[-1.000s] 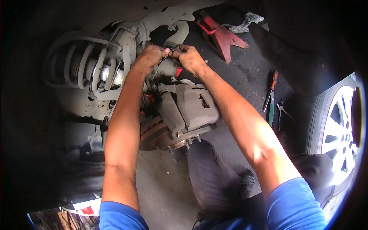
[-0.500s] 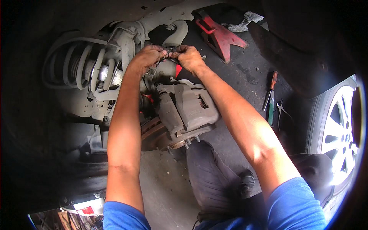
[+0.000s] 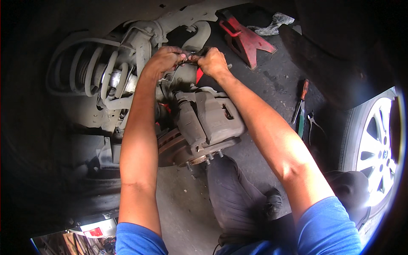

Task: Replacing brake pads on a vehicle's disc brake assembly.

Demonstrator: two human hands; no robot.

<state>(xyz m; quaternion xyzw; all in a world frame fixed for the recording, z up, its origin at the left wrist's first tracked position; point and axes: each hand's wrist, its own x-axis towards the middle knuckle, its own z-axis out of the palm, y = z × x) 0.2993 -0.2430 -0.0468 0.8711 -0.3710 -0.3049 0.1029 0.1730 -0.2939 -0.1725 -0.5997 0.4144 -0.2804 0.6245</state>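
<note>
Head view — both hands (image 3: 189, 59) pinching a thin wire (image 3: 176, 74) above the brake caliper (image 3: 212, 117), red jack stand (image 3: 244, 36) behind.

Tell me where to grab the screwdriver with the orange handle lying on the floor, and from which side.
Take the screwdriver by its orange handle, the thick end lying farther from the person; the thin shaft points back toward them. Come from above with the right hand, since it lies flat on the floor with pliers close beside the shaft end.

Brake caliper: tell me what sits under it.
Under the brake caliper sits the brake rotor and the hub with its wheel studs. The caliper covers most of the rotor face, and the pads are hidden.
</note>
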